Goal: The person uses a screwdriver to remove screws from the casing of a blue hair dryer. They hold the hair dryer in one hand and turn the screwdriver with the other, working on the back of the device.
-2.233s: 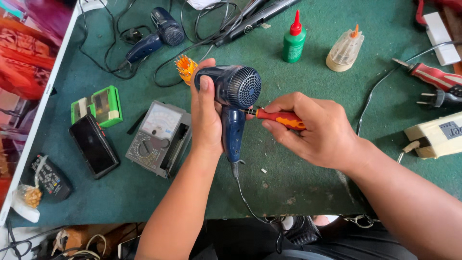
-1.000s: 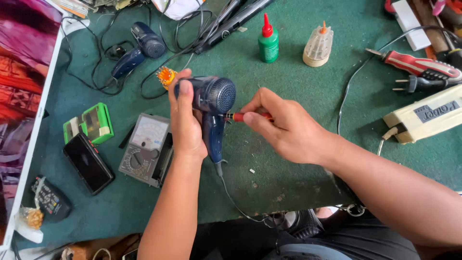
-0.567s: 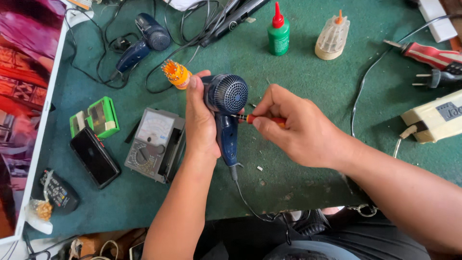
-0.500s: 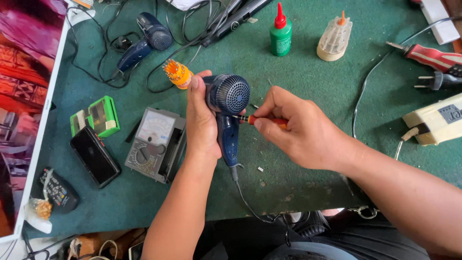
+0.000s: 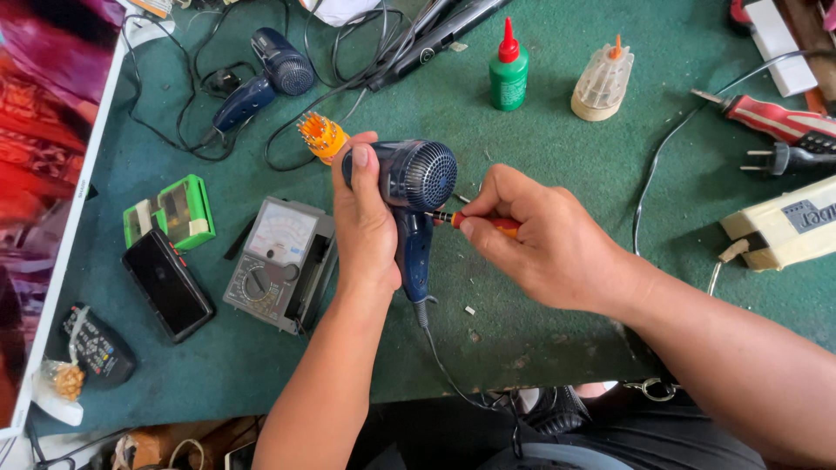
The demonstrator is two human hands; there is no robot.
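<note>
Left hand [image 5: 366, 228] grips the dryer [image 5: 416, 187] upright; right hand [image 5: 544, 239] pinches a screwdriver [image 5: 475, 220] into its handle, seemingly working a screw; steady pressure needed.

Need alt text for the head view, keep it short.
A person's left hand grips a dark blue hair dryer upright over a green table while the right hand presses an orange-handled screwdriver against its side. A grey multimeter and black phone lie to the left.

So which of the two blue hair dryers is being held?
The near one, gripped by the left hand; the other hair dryer lies untouched at the far left among cords.
</note>
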